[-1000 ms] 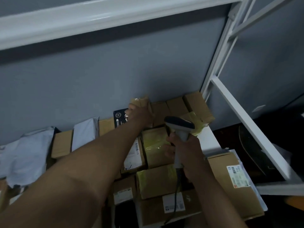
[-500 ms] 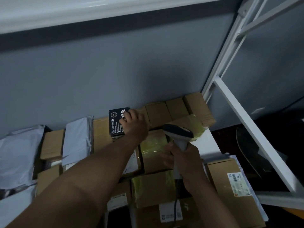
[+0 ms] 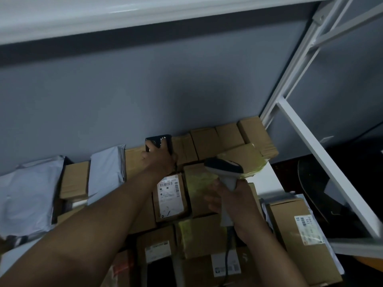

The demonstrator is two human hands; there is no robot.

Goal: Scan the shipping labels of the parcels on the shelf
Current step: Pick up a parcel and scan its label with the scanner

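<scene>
Since half a second ago your left hand has tipped the small black box further upright against the grey wall, so its printed face now turns away from you and only a dark edge shows above your knuckles. Your scanner has barely shifted.

Your shelf carries parcels packed close from the wall to the near edge: grey poly mailers on the left, brown cardboard boxes in a row along the wall, and more boxes lying flat in front. One brown box with a white shipping label lies just below your left wrist, long axis running away from you, label face up. Another labelled box lies at the right edge, label up as well.

Your left hand grips the black box, fingers curled round its left side; the box stands with its long axis roughly upright.

Your right hand is wrapped round the handle of the barcode scanner. Its dark head points left and away from you, toward the boxes at the wall, with its cable trailing down toward you.
</scene>
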